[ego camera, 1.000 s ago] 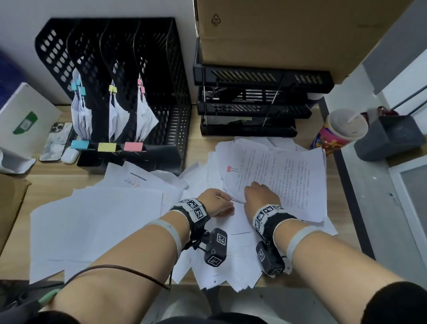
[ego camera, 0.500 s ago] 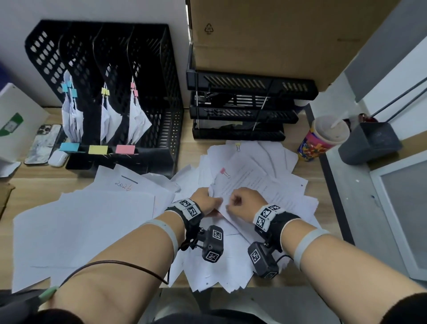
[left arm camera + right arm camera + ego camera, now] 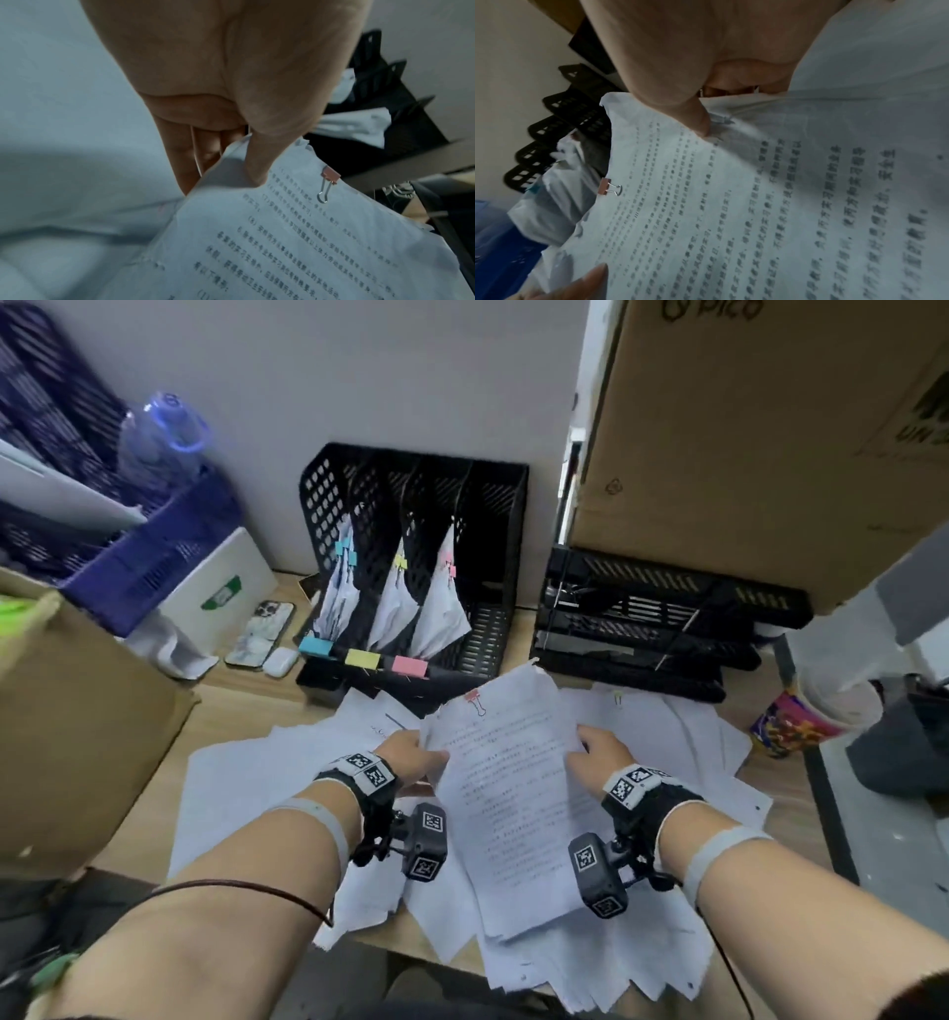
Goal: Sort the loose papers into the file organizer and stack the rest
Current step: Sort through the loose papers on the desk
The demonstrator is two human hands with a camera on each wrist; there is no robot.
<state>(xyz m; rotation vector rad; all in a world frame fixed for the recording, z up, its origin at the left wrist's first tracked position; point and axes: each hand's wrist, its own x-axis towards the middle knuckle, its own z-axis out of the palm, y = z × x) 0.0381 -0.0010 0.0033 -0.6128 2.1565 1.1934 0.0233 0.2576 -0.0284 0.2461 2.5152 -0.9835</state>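
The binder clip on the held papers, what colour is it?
Pink binder clip with silver wire handles; the left wrist view shows it best.

Left hand point(image 3: 226, 85) pinches printed sheet point(image 3: 295, 243) at top edge, thumb on top. Pink binder clip point(image 3: 330, 179) right of thumb. Black organizer point(image 3: 385, 85) upper right.

Pink-clipped printed sheaf point(image 3: 513, 793) raised, tilted, before black file organizer point(image 3: 482, 516).

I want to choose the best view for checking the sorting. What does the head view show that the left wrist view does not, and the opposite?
Only the head view shows the right hand, the blue, yellow and pink labels on the file organizer, and the loose papers on the desk. Only the left wrist view shows the left thumb pinching the page edge. Both show the left hand, the printed sheets and their pink binder clip.
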